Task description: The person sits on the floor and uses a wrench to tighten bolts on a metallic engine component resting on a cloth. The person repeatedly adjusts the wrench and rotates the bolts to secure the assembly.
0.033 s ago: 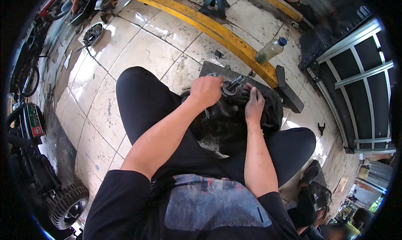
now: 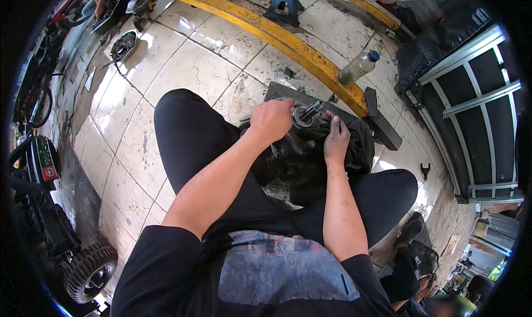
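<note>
Between my knees sits a dark, greasy metal housing [image 2: 296,145]. From its top a shiny metal shaft [image 2: 313,109] sticks up at a slant out of a round, ring-shaped part [image 2: 302,116]. My left hand [image 2: 270,121] is closed in a fist against the left side of that ring; whatever its fingers grip is hidden. On the other side my right hand [image 2: 336,140] has its blackened fingers bent together close by the shaft, and what they pinch cannot be made out. Dark cloth-like material [image 2: 360,145] bunches beside the right hand.
A dark slab [image 2: 280,91] lies just beyond the housing. Past it runs a yellow metal beam [image 2: 266,33], with a capped plastic bottle [image 2: 359,68] beside it. A blue stand [image 2: 285,6] is farther off. Vehicle parts and a knobbly tyre [image 2: 91,272] line the left; another person's leg [image 2: 402,272] is at lower right.
My left hand has shifted very slightly left, showing a little more of the ring-shaped part. The right hand looks almost unmoved.
</note>
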